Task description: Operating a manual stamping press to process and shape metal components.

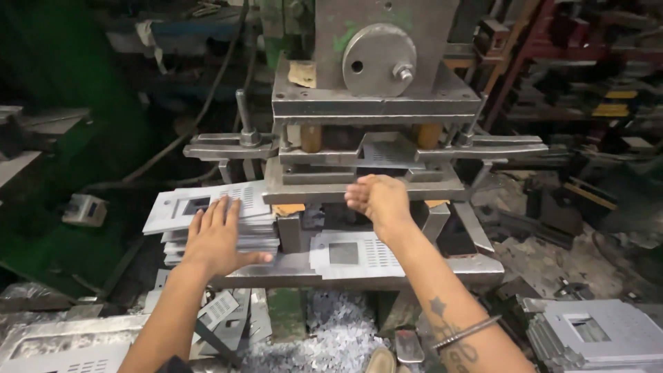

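On the press bed, your left hand [217, 238] lies flat, fingers spread, atop the stacked grey plates [207, 207]; your right hand [378, 200], fingers curled, reaches into the die [366, 181], its grasp hidden.

A heap of pale metal punchings [331, 331] lies on the floor below the press bed. At the lower right corner sits a pile of grey stamped panels [597, 335]. A small grey box [84, 209] rests at the far left, and red shelving [587, 62] fills the upper right.
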